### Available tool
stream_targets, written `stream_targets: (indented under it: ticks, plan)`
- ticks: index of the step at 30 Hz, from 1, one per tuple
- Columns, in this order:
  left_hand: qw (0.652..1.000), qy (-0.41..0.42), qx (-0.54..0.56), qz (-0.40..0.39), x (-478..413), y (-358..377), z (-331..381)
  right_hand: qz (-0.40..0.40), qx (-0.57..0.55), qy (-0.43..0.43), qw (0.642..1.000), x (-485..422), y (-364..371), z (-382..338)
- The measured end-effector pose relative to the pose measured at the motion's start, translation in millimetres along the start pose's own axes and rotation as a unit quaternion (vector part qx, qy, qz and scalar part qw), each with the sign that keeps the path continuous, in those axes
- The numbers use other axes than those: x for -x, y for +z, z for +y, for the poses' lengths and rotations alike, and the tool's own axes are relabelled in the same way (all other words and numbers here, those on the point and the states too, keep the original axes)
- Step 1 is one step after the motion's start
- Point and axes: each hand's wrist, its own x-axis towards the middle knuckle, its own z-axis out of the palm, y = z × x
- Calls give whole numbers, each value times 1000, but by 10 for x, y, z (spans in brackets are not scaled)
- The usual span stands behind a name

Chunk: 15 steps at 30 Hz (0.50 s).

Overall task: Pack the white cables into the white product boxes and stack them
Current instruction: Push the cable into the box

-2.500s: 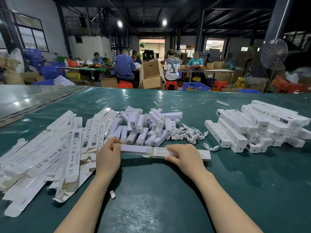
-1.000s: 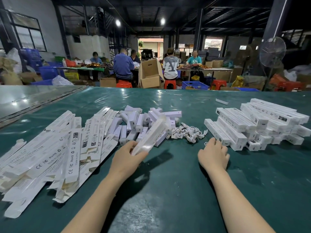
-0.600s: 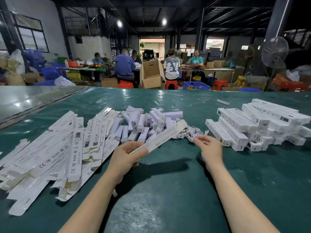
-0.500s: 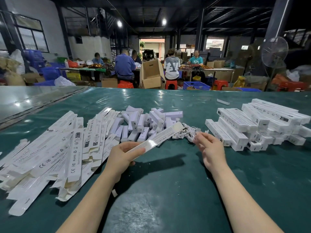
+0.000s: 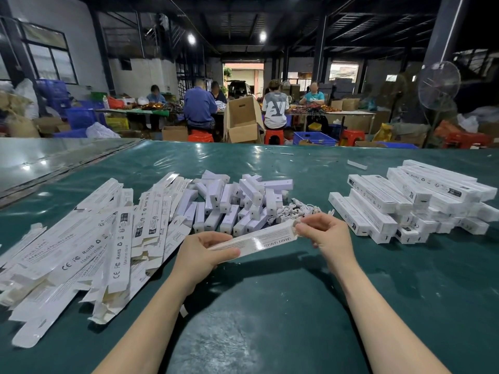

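A long white product box (image 5: pixel 259 240) is held above the green table, tilted up to the right. My left hand (image 5: pixel 201 255) grips its near left end. My right hand (image 5: pixel 322 232) pinches the far right end, fingers at the box's opening; whether a cable is in them is hidden. A small heap of white cables (image 5: pixel 295 210) lies just behind the box. Packed white boxes (image 5: pixel 410 201) are stacked at the right. Flat unfolded boxes (image 5: pixel 89 244) spread over the left.
Short white device units (image 5: pixel 232 203) are heaped at the table's middle. A loose white strip (image 5: pixel 357 164) lies farther back on the green table (image 5: pixel 270 306). Behind the table, several people sit at benches among cardboard cartons (image 5: pixel 243 121); a fan (image 5: pixel 438 86) stands at the right.
My left hand lifted the box off the table and tilted it. My right hand went to the cables by the stack, then came back to the box's right end.
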Motion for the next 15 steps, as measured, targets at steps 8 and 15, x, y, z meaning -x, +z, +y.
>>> stream_targets:
  ticks: [8, 15]
  plan:
    - [999, 35, -30, 12, 31, 25, -16, -63, 108, 76, 989, 12, -14, 49]
    - [997, 57, -55, -10, 50, 7, -19, -105, -159, 161, 968, 12, -98, -2]
